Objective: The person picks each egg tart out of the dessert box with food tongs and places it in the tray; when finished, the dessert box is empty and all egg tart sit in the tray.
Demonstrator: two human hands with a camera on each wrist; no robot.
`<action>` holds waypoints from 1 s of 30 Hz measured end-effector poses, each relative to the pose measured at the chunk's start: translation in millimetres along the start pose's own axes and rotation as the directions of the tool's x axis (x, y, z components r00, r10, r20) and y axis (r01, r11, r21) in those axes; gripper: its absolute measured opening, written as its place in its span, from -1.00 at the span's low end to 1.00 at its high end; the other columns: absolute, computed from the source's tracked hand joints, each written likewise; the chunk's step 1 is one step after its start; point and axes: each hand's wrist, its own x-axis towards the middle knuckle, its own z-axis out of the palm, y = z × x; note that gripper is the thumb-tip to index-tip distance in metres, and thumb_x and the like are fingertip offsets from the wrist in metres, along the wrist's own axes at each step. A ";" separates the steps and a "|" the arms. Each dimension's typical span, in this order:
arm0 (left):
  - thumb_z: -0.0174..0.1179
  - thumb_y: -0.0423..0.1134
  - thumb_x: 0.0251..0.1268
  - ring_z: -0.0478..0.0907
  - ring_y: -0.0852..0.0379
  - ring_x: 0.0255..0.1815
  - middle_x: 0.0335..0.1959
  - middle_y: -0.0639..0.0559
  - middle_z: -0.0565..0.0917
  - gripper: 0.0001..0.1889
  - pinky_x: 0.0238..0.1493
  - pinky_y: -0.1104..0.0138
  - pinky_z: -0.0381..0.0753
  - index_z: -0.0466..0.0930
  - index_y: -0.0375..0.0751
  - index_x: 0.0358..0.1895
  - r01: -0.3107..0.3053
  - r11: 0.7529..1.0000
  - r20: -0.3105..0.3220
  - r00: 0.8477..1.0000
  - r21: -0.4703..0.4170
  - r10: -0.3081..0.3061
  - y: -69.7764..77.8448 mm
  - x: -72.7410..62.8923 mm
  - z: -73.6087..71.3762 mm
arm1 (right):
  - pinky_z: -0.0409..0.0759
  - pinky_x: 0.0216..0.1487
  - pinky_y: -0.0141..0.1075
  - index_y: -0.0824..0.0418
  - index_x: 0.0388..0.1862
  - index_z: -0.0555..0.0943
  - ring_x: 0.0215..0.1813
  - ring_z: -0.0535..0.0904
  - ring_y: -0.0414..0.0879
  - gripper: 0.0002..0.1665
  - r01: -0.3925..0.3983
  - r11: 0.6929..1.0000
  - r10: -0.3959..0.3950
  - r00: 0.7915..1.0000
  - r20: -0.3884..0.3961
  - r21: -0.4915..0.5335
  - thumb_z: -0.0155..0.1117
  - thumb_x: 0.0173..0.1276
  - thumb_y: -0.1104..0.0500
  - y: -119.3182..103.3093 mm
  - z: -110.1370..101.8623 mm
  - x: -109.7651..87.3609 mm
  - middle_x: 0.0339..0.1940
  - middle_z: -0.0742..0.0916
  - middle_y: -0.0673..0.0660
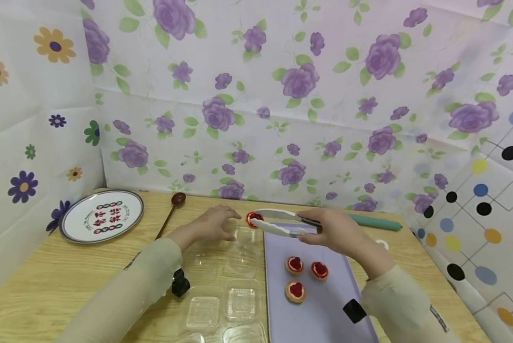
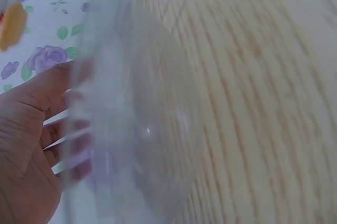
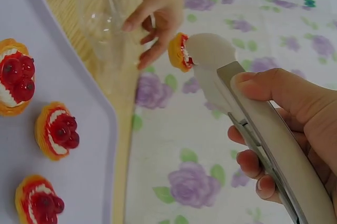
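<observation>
My right hand (image 1: 334, 230) grips a pair of tongs (image 3: 279, 150) with pale, broad tips. A small fruit tart (image 3: 179, 52), with red berries and white cream, is held at those tips above the table. Close by, my left hand (image 1: 211, 224) has its fingers loosely extended, apart from the tart. Below that hand stand clear plastic boxes (image 1: 242, 301) with hinged lids. A clear lid (image 2: 163, 108) covers part of the left wrist view, with the left fingers behind it. Several similar tarts (image 1: 296, 289) sit on the lilac tray (image 1: 333, 309) at right.
A white plate (image 1: 78, 219) with red lettering lies at the back left. Beside it is a long-handled dark brown spoon (image 1: 178, 198). At the back right, behind the right hand, lies a teal rod (image 1: 378, 222). Patterned cloth (image 1: 247, 143) walls the table's back and sides.
</observation>
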 end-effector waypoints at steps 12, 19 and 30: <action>0.35 -0.02 0.14 0.25 -0.17 0.42 0.32 -0.10 0.47 -0.36 0.43 -0.13 0.15 0.43 -0.14 0.29 -0.001 1.000 0.014 1.000 -0.003 0.001 -1.9 -0.7 1.5 | 0.32 -0.58 -0.46 0.09 0.23 0.56 -0.54 0.31 -0.39 -0.38 -0.058 0.998 0.059 0.998 -0.027 0.029 0.40 0.19 -0.05 13.1 -18.7 -74.7 -0.49 0.57 -0.21; 0.35 -0.03 0.13 0.25 -0.17 0.42 0.32 -0.10 0.47 -0.36 0.44 -0.14 0.14 0.43 -0.13 0.29 0.007 1.000 0.013 1.000 -0.013 -0.007 -0.9 -1.7 0.9 | 0.30 -0.65 -0.48 0.07 0.21 0.58 -0.60 0.23 -0.42 -0.39 -0.117 0.992 0.119 0.992 -0.035 0.045 0.39 0.19 -0.10 27.7 -13.1 -121.0 -0.56 0.52 -0.24; 0.35 -0.01 0.14 0.22 -0.16 0.44 0.36 -0.07 0.42 -0.35 0.45 -0.11 0.14 0.41 -0.06 0.32 0.068 0.996 -0.007 0.998 -0.058 -0.068 -1.0 -7.0 -1.6 | 0.28 -0.58 -0.46 0.14 0.26 0.53 -0.55 0.27 -0.42 -0.29 -0.307 0.948 0.295 0.947 0.127 0.087 0.30 0.22 -0.20 62.5 14.4 -171.8 -0.58 0.46 -0.18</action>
